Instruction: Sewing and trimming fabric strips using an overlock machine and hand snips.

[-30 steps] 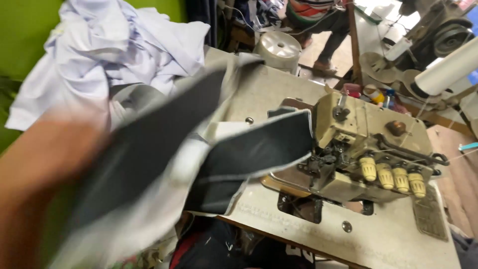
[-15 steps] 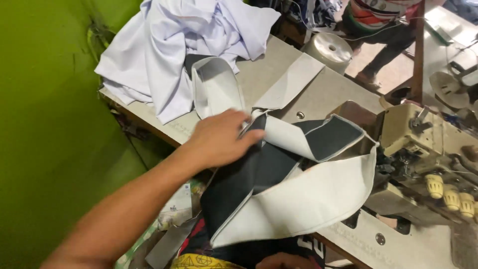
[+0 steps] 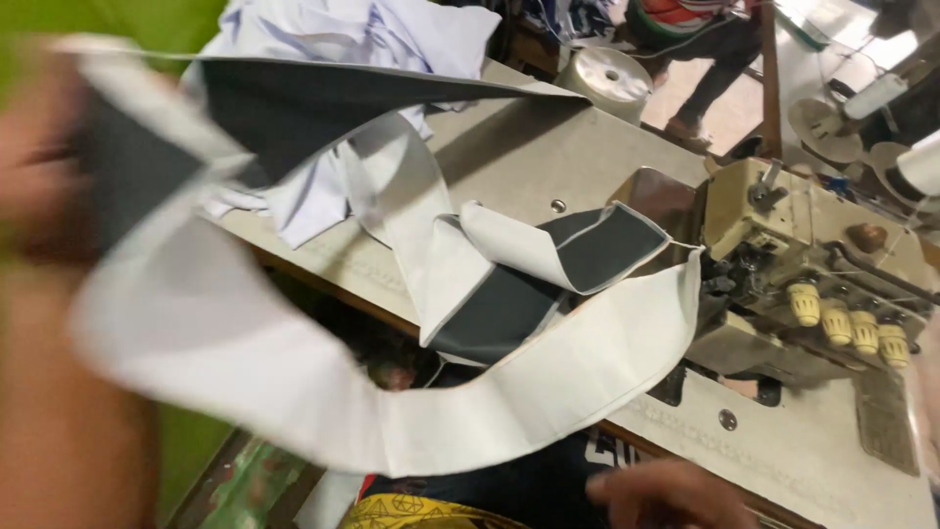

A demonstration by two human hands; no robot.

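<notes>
My left hand (image 3: 44,181) is a close blur at the left edge, gripping one end of a long fabric strip (image 3: 323,411), white on one side and dark grey on the other. The strip is lifted and loops from that hand down to the beige overlock sewing machine (image 3: 783,245), where its far end lies near the needle area. Another folded part of the strip (image 3: 578,255) rests on the table. My right hand (image 3: 676,495) sits low at the bottom edge below the table front, fingers loosely apart and holding nothing visible.
A heap of white cloth (image 3: 362,39) lies at the far left of the sewing table (image 3: 548,157). A large thread cone (image 3: 602,78) stands behind it. Another person's legs (image 3: 705,59) show beyond the table. A green wall is at left.
My left hand, which pressed on the strip on the table, has lifted its end up and leftward close to the camera. The strip now hangs in a long loop.
</notes>
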